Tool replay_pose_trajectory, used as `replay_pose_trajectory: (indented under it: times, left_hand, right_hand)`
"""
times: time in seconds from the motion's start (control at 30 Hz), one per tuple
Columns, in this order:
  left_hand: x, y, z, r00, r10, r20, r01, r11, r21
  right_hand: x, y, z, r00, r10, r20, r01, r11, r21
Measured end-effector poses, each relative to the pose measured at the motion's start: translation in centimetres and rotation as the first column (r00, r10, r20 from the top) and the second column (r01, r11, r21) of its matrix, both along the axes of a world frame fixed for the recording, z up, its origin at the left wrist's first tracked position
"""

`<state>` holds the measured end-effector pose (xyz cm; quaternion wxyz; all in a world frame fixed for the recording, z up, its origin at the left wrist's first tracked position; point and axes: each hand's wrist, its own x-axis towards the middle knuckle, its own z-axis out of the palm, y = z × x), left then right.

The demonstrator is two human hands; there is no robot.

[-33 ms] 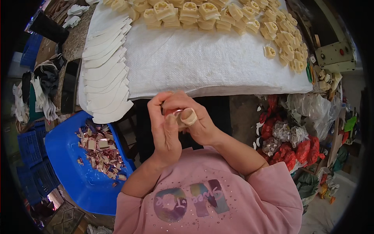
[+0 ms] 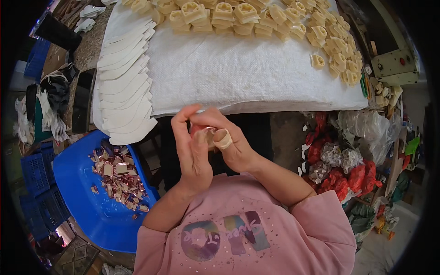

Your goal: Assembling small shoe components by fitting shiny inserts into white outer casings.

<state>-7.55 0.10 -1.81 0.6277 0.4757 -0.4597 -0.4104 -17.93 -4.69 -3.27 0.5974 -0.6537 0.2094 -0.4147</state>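
Observation:
In front of my chest, below the table's near edge, both hands meet around a small shiny piece. Fingers cover most of it, so its kind cannot be made out. My left hand is closed about its left side, thumb upright against it. Curled from the other side is my right hand, also closed on it; a pale wrap circles its thumb. Overlapping white curved strips lie in a column on the white woven sheet, just beyond my left hand.
Many beige moulded pieces stand in stacks along the sheet's far and right sides. A blue basin at the left holds shiny pink-and-beige pieces. Red and clear plastic bags crowd the right. A dark flat slab lies left of the sheet.
My left hand has shifted very slightly left, its fingers lifting a little. The right hand has barely moved, and the small shiny piece stays between them.

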Motion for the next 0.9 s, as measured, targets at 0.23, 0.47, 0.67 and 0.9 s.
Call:
replay_pose_trajectory:
  times: [0.23,0.47,0.67,0.9]
  left_hand:
    - [-0.2,-0.2,-0.5,0.992,0.046,-0.115,-0.041,0.998,0.040]
    - [-0.1,-0.3,0.6,0.894,-0.124,-0.431,0.181,0.979,0.092]
    - [1.2,-0.8,-0.6,0.734,-0.252,-0.631,0.312,0.950,-0.016]
    - [1.6,-1.1,-1.0,0.932,0.014,0.362,0.073,0.972,-0.225]
  right_hand:
    - [0.5,0.7,0.1,0.987,-0.016,0.158,-0.005,0.991,0.130]
    - [0.2,0.4,0.2,0.992,-0.128,0.016,0.128,0.992,-0.017]
    - [-1.1,-0.8,1.7,0.997,-0.015,-0.079,0.038,0.956,0.292]
    - [-1.1,-2.5,4.1,0.835,-0.207,-0.510,0.071,0.960,-0.272]
